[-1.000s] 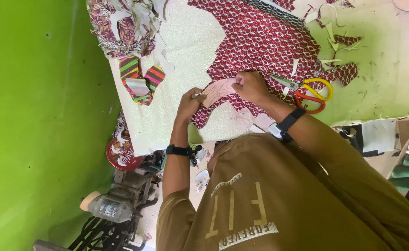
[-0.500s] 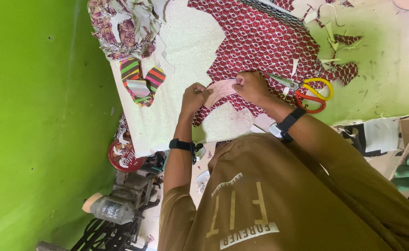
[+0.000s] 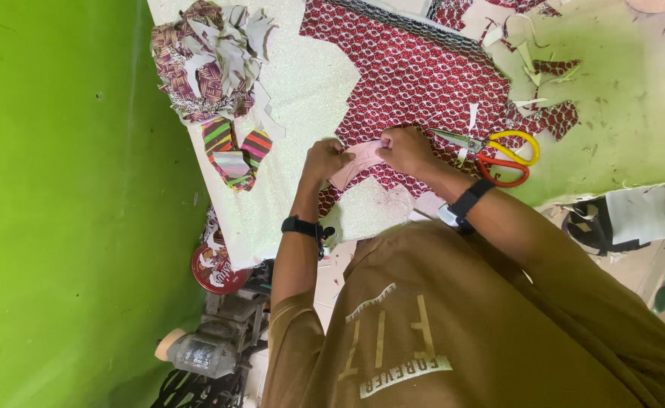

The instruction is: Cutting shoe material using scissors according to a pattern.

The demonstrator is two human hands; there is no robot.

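Overhead view of a person in a brown shirt at a white worktable (image 3: pixel 302 83). The left hand (image 3: pixel 325 160) and right hand (image 3: pixel 405 149) meet over a small pale pink fabric piece (image 3: pixel 356 162), each with fingers closed in a pinch on one end of it, so that the piece is held stretched between them just above the table's near edge. The piece lies over the near border of a larger red patterned cloth (image 3: pixel 415 72) spread flat across the table, apparently so that one can be matched against the other. To the right of the right hand, within easy reach, rest scissors with yellow and red handles (image 3: pixel 502 155), their blades pointing toward the hands. Offcuts are kept clear of the working area: a heap of mixed fabric scraps (image 3: pixel 208 57) at the far left, and striped scraps (image 3: pixel 234 155) nearer, left of the left hand. Both wrists carry dark bands. A green wall (image 3: pixel 60 204) fills the left side.
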